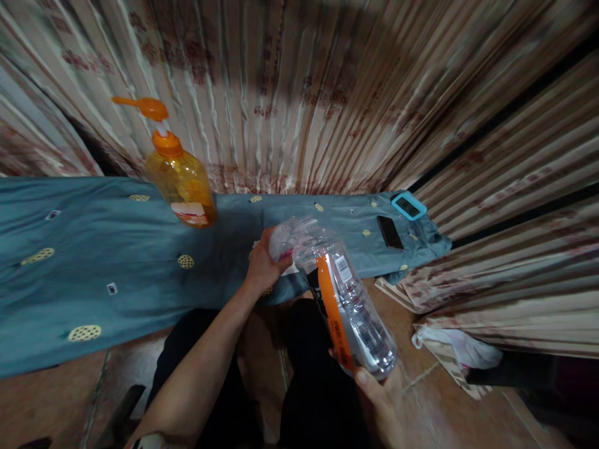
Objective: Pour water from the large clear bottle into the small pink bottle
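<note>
I hold a clear plastic bottle (349,305) with an orange and grey label, tilted with its neck pointing away from me. My right hand (379,390) grips its base from below. My left hand (264,265) is wrapped round the neck and cap end, just over the front edge of a table covered in a teal cloth (93,268). The cap itself is hidden under my fingers.
An orange pump bottle (180,178) stands on the cloth at the back. A black phone (390,232) and a small blue-framed device (409,206) lie at the table's right end. Patterned curtains (327,93) hang behind. A white bag (456,349) lies on the tiled floor at the right.
</note>
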`<state>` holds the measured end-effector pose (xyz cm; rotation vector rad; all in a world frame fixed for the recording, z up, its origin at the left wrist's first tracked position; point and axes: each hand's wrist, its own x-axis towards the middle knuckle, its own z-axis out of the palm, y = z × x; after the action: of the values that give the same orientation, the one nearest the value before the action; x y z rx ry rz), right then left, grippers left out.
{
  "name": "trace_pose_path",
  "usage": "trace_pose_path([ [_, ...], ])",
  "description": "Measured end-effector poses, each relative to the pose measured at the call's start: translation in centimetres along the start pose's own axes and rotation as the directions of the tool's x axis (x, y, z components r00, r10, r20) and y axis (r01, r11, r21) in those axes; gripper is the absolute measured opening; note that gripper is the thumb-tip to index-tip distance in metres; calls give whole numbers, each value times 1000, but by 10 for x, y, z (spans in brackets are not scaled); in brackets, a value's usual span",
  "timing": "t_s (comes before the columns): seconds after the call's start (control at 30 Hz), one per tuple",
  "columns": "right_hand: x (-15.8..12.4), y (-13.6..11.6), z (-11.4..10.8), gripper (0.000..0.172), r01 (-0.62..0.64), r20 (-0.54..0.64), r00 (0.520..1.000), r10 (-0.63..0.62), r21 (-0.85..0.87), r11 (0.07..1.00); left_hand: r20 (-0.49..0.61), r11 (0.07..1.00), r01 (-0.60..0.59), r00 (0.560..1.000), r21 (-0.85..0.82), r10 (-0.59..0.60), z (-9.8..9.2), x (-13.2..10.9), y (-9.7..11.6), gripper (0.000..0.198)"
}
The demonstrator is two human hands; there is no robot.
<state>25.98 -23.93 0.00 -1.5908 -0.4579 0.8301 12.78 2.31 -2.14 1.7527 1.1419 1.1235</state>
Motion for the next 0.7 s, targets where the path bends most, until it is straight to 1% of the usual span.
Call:
trace_pose_path([
  [0.07,1,-3,-1,78,-3,9,1000,3,-72,997,2,1000,1,1000,2,-1,0,0,0,53],
  [0.13,2,-3,-1,76,-2,26,1000,5,-106,994,3,1000,1,1000,5,-1,-1,1,0,53],
  [0.27,4,-2,6,85,15,-3,1000,-15,-43,999,8,1000,-1,1000,6,1,-1,1,-1,53],
  [0.37,5,-3,14,84,15,19,1000,-16,33,999,13,1000,3,1000,6,-3,-2,1,0,53],
  [0.47,6,-3,18,75,17,9,1000,-18,115,993,13,1000,24,1000,8,-24,-2,1,1,54],
  [0.53,7,-4,18,62,11,30,999,-16,178,984,12,999,36,999,15,-37,-2,1,2,53],
  [0.6,7,-4,17,49,-5,75,997,-12,230,973,11,999,38,999,19,-38,-1,1,2,52],
  [0.67,7,-4,16,45,-9,85,996,-14,267,964,9,999,30,1000,15,-30,-1,0,1,52],
  [0.7,8,-4,16,45,-4,68,998,-16,280,960,5,1000,26,1000,12,-27,0,0,1,52],
])
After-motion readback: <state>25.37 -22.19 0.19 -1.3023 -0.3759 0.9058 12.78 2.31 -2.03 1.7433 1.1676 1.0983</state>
